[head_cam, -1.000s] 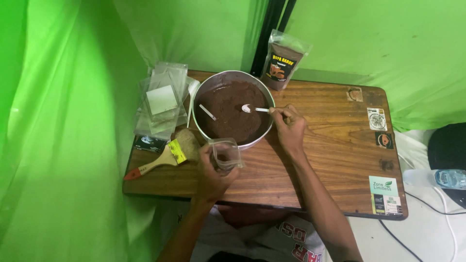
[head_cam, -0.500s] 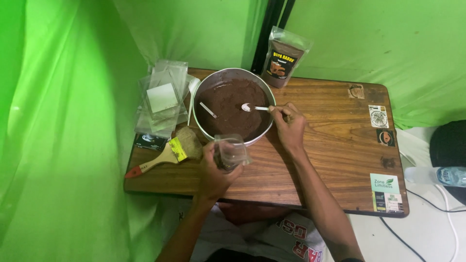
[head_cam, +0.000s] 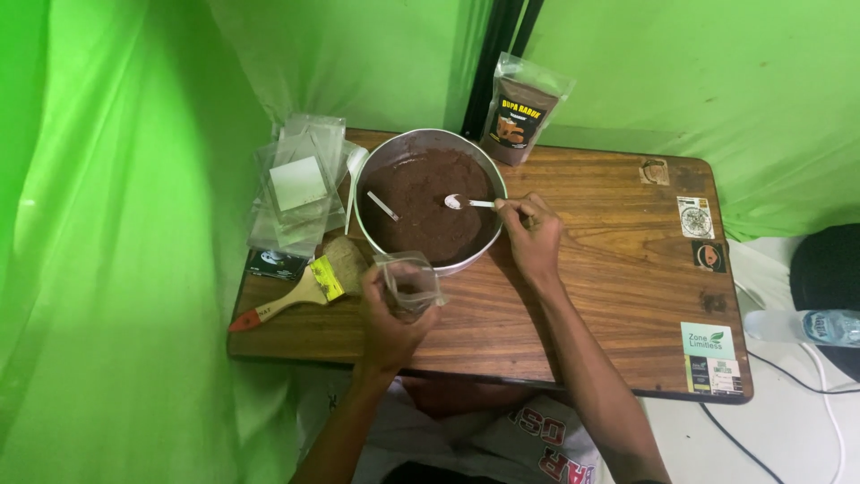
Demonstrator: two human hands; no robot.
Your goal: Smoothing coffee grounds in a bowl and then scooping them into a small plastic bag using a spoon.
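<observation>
Water bottle [head_cam: 829,326] cut off at right edge, small clear bag [head_cam: 409,285] contents unclear, brush [head_cam: 305,287] bristles blurred

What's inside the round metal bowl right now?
The round metal bowl holds dark brown powder, a small white stick lying on it, and the white spoon from the right hand. The bottom is covered.

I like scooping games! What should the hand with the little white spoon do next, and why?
Probably dip the white spoon into the brown powder. The right hand holds it just above the powder in the round pan, and the left hand holds a small clear bag open beside the pan.
</observation>
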